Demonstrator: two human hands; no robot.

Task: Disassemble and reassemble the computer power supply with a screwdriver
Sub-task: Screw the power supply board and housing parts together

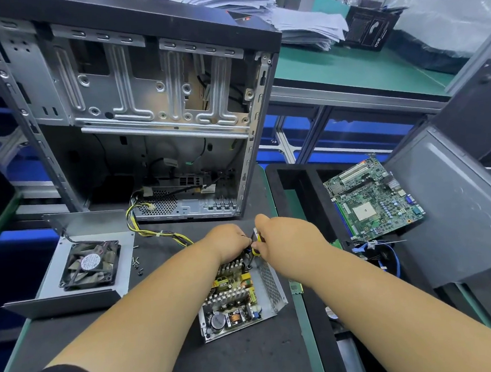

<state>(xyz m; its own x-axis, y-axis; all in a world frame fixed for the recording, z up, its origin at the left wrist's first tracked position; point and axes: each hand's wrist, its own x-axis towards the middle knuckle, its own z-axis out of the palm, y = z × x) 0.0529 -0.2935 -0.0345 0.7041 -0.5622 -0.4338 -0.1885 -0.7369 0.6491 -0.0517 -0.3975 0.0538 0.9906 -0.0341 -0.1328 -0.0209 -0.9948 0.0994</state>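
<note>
**A:** Power supply (241,297) sits open on the dark mat (170,362), nearest the person, circuit board and heatsinks exposed. Lid is off.

**B:** Hands?

**A:** Both at its far end. Left hand (228,241) is curled down over the cable exit, looks like it's gripping the wire bundle, fingers mostly hidden. Right hand (283,235) pinches a yellow-handled screwdriver (256,243), tip pointing down into the unit. Can't see the tip or what it's on.

**B:** Rest of the parts?

**A:** Left of the unit: loose screws (136,263) on the mat, then the cover with fan (80,272) lying inside-up. Yellow and black cable loom (154,231) runs from the unit up to the open PC case (144,105) behind. Motherboard (374,199) lies on a black tray (296,176) to the right, well apart.

**B:** Risks?

**A:** My guess: driver slips off a screw head and gouges the board or a capacitor, since the left hand blocks the view. Screws are unboxed near the mat edge, so a forearm sweep could scatter them. Tugging the loom could drag the unit.
</note>
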